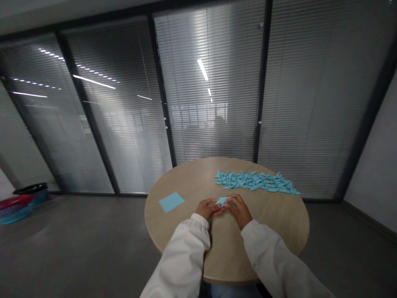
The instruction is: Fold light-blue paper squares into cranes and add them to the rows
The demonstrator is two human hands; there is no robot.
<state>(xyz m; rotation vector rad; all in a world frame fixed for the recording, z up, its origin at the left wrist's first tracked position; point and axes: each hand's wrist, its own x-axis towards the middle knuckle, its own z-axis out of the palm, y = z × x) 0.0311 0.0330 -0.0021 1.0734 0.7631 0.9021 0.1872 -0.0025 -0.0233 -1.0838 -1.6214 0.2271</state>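
A small light-blue folded paper [222, 201] lies near the middle of a round wooden table [279, 223]. My left hand [208, 208] pinches its left side and my right hand [239, 209] pinches its right side, fingers pressed together on the paper. Both arms wear white sleeves. A flat light-blue square sheet [171, 202] rests on the table to the left of my hands. Beyond my right hand, several folded light-blue paper pieces [254, 181] are laid in rows across the far right of the table.
Glass partitions with closed blinds [211, 95] stand behind the table. On the grey floor at the far left sit stacked plastic baskets [18, 203]. A white wall [378, 174] runs along the right.
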